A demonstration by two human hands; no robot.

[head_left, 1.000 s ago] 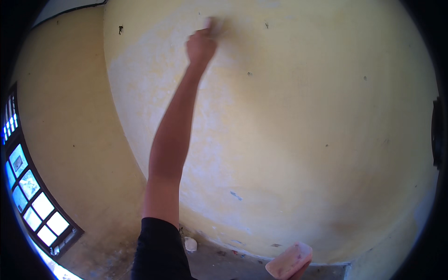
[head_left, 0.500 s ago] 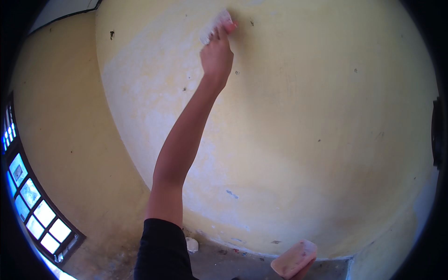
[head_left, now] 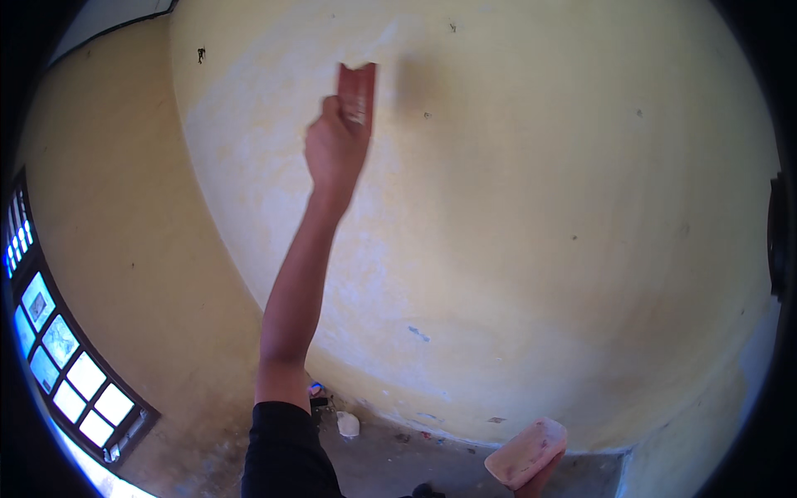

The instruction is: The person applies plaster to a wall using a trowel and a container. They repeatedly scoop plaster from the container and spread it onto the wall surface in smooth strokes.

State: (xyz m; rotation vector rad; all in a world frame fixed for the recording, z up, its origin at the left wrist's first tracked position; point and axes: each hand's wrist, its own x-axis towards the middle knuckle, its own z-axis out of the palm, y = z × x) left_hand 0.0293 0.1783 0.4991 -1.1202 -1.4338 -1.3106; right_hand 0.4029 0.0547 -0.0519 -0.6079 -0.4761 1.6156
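My left hand is raised in front of the wall, its fingers closed round a flat red scraper with whitish smears on it. The scraper stands upright with its notched-looking edge upward, and its shadow falls on the wall to its right. Low on the right, my right hand grips a pale pink, rounded rectangular container with reddish marks. Only part of that hand shows, behind and below the container.
The yellow wall carries whitish smeared patches on its left side and several small holes. At left, a side wall holds a dark-framed window. A whitish object and small scraps lie on the grey floor along the wall's foot.
My left hand has moved down and to the left with the scraper, turning it from slanted against the wall to upright. My right hand with the container has barely moved.
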